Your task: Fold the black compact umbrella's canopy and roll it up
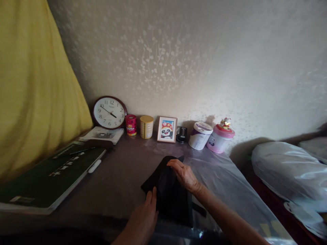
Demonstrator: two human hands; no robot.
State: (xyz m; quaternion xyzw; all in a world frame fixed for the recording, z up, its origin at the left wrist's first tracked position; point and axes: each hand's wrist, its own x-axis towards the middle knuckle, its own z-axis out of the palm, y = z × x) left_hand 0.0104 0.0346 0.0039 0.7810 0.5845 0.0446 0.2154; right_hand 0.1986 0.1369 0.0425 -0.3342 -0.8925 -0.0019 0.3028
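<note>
A soft black fabric item, pouch-like in shape, lies near the front of the table. What kind of thing it is, I cannot make out. Its flap or upper part spreads toward the far left, and a short dark strap sticks out on the right. My left hand is closed on the left edge of the fabric, fingers together. Higher up, my right hand bends over the far edge and grips it between thumb and fingers. Dark folds hide the inside and part of the fingertips.
Along the wall stand a clock, a red can, a yellow can, a framed panda picture, a white tub and a pink tub. A large green book lies left; plastic bags are right.
</note>
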